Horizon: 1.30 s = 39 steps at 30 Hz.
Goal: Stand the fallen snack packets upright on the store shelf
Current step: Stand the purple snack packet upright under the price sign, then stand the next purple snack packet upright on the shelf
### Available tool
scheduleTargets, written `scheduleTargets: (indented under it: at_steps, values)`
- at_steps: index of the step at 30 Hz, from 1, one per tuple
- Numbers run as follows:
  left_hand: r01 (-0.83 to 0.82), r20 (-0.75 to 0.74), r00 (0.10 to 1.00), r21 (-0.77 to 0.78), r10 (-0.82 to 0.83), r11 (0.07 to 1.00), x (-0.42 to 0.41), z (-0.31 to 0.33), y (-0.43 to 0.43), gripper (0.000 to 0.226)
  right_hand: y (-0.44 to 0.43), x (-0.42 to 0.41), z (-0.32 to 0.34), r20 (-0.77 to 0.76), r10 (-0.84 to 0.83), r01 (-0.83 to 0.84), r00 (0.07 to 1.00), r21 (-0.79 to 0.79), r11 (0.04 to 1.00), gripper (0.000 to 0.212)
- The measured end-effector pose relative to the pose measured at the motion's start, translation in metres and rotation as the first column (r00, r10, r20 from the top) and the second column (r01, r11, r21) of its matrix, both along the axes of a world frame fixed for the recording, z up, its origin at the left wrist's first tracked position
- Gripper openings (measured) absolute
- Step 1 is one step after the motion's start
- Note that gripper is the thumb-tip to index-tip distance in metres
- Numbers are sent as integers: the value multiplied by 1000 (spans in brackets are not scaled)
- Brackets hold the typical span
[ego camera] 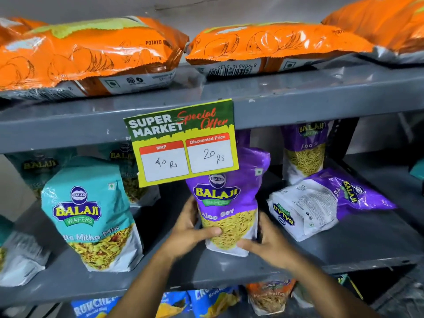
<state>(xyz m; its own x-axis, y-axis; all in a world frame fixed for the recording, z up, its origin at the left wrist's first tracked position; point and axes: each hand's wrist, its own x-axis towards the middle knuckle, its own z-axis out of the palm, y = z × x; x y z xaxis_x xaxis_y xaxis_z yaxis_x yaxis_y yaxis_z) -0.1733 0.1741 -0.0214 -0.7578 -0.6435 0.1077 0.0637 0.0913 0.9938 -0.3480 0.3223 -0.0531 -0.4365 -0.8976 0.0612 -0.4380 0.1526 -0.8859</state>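
A purple Aloo Sev packet stands upright on the grey middle shelf, near its front edge. My left hand grips its left side, thumb across the front. My right hand holds its lower right corner. To the right, two purple Aloo Sev packets lie flat, one showing its white back. Another purple packet stands upright behind them. A teal Khatta Mitha Mix packet stands upright at the left.
A green and yellow price card hangs from the upper shelf's edge, covering the held packet's top. Orange potato wafer bags lie flat on the top shelf. More teal packets stand behind at left. Blue and orange packets fill the shelf below.
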Motion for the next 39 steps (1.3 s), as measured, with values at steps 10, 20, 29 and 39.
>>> scheduleTargets:
  at_steps: [10,20,29,39]
  values:
    - [-170,-25,985,45,171,984,-9,-6,18,92,10,-7,-7,96,79,-81,992,19,997,83]
    - [-129,13,988,-463,152,877,-42,18,126,15,106,-71,18,360,-208,102,909,292,951,17]
    - [62,457,875,-433,159,899,-232,27,66,67,108,-96,33,853,-338,241,397,258,936,29]
    - [-93,290,943,-245,165,965,-192,7,100,58,114,-95,20,866,-286,388,410,118,914,21]
